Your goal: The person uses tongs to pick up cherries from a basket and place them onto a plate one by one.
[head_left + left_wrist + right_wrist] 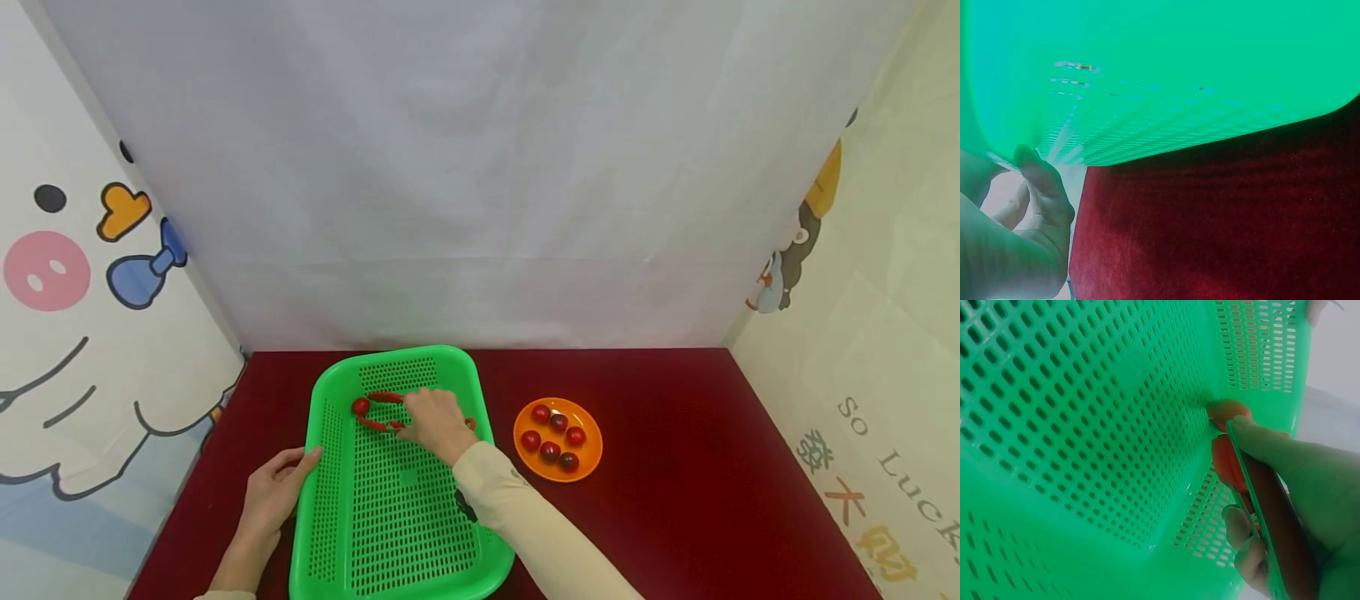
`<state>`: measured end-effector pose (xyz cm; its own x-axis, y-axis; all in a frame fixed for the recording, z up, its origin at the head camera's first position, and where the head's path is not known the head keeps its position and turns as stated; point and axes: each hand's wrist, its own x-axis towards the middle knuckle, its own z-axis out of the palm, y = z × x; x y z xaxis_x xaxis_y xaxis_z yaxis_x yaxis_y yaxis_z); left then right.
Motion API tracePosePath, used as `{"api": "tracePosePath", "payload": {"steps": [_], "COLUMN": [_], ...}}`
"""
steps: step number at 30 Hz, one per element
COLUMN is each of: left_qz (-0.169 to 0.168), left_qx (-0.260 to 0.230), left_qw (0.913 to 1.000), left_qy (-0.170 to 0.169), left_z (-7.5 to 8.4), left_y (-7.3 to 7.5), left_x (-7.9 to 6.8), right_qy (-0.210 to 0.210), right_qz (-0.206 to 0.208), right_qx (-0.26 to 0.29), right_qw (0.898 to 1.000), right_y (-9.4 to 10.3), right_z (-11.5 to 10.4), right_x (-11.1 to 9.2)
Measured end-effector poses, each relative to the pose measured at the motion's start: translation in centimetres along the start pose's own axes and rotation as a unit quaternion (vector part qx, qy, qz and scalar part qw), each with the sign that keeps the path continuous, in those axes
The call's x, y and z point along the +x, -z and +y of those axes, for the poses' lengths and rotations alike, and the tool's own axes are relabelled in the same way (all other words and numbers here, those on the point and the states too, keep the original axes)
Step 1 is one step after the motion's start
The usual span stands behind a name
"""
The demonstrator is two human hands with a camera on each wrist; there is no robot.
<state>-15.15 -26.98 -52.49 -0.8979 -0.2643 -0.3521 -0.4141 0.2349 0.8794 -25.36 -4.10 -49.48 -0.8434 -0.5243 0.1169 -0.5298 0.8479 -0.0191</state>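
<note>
A green plastic basket (407,478) with a slotted floor lies before me. At its left rim my left hand (272,492) grips the edge, thumb over the top. My right hand (437,423) reaches inside and holds red tongs (386,397), their arms spread and pointing left. Between the tong tips, by the basket's left wall, is a small round red fruit (361,407). In the right wrist view the fingers wrap the tongs (1275,525) along their handle. The left wrist view shows the left hand (1041,219) at the basket's edge (1210,37).
Right of the basket stands an orange plate (593,446) with several small, round, dark red fruits (550,452). A dark red cloth (675,467) covers the table. Pale curtains (480,167) close off the back, and printed ones hang at both sides.
</note>
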Motion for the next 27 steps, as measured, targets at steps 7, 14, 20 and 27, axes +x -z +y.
{"api": "tracePosePath", "payload": {"steps": [7, 14, 20, 27], "left_qz": [0.001, 0.0, 0.0, -0.001], "left_qx": [-0.002, -0.01, -0.013, -0.009], "left_qw": [1.0, 1.0, 0.9999, 0.9999], "left_qy": [-0.001, 0.002, 0.004, 0.008], "left_z": [-0.06, -0.08, -0.02, -0.11], "left_y": [0.0, -0.1, -0.11, -0.01], "left_x": [0.05, 0.15, 0.09, 0.18], "right_qy": [-0.001, 0.0, -0.001, -0.003], "right_qz": [0.008, 0.007, 0.005, 0.012], "right_qx": [0.012, 0.014, 0.019, 0.016], "right_qw": [1.0, 1.0, 1.0, 1.0], "right_y": [-0.17, -0.34, -0.37, -0.16], "right_z": [-0.09, -0.11, -0.17, -0.18], "right_x": [0.08, 0.19, 0.27, -0.1]}}
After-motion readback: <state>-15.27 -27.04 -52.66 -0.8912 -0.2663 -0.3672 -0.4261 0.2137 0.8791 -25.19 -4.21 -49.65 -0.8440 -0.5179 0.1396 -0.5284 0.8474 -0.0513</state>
